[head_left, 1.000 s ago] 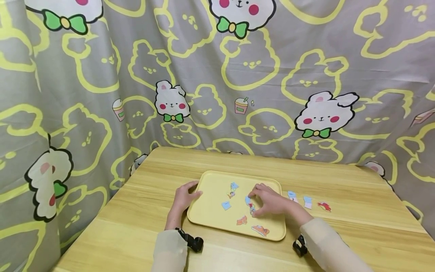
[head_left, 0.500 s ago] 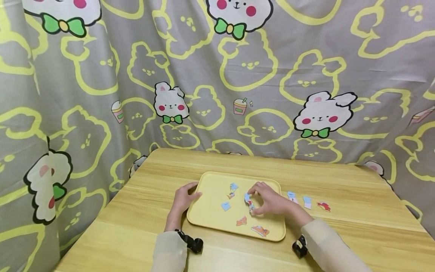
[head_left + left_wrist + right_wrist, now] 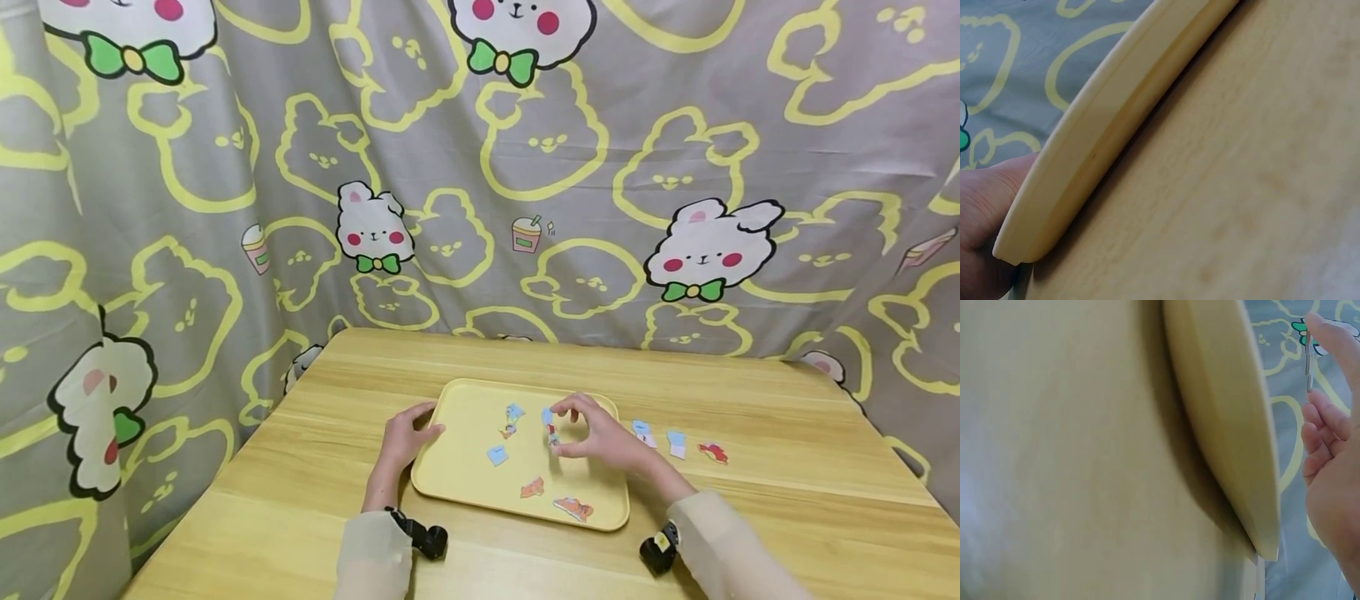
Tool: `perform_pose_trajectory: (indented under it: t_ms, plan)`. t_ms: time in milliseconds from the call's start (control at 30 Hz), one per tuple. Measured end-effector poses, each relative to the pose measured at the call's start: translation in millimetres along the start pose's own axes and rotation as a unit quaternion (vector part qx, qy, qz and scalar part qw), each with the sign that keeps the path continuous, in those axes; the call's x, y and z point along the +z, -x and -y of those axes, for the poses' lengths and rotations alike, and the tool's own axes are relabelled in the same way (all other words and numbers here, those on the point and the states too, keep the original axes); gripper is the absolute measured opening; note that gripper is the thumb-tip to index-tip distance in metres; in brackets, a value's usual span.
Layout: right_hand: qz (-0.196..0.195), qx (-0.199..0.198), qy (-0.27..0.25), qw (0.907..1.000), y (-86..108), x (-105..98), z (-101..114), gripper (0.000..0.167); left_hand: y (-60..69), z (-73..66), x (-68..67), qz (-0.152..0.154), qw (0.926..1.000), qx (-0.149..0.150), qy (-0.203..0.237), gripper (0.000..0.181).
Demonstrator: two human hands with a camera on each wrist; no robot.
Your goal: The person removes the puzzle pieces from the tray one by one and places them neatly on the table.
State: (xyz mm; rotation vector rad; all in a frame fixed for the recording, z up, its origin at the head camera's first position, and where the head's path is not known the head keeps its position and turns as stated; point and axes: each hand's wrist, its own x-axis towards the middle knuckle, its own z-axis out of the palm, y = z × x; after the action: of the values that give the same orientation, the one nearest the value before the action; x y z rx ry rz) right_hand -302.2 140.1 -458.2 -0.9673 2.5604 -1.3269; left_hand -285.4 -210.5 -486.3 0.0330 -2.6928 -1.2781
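A yellow tray point(image 3: 457, 475) lies on the wooden table in the head view. My left hand point(image 3: 403, 440) holds its left edge, thumb at the rim; the left wrist view shows only part of that hand point(image 3: 985, 219) beside the tray wall. Above the tray, my right hand point(image 3: 603, 435) pinches a blue, red and white puzzle piece point(image 3: 551, 427) between thumb and fingertips. Seen edge-on in the right wrist view, this thin piece point(image 3: 1309, 362) is clear of the tray. Whether it is several joined pieces, I cannot tell. Nearby in the tray lie a blue-yellow piece point(image 3: 514, 412) and a blue piece point(image 3: 497, 455).
Two orange pieces, one small point(image 3: 532, 487) and one longer point(image 3: 574, 509), lie at the tray's near side. Right of the tray, on the table point(image 3: 787, 500), are two blue-topped pieces point(image 3: 642, 432) point(image 3: 677, 444) and a red one point(image 3: 713, 452). A patterned curtain point(image 3: 450, 208) hangs behind.
My right hand has raised the puzzle piece off the tray and moved slightly away from me. The left hand keeps its place at the tray edge.
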Motion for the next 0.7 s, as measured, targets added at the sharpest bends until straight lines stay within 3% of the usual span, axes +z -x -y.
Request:
perform_pose_trajectory:
  t_ms: [333,700]
  plan:
    - [-0.014,-0.001,-0.005,0.9999,2.1,-2.8,-1.1,0.054,-1.2,0.7,0.0,-0.001,1.0000,0.001,-0.003,0.045]
    - [-0.030,-0.007,0.027,0.9992,12.9,-13.6,-10.8,0.053,-0.7,1.1,-0.6,-0.004,1.0000,0.006,-0.003,0.044]
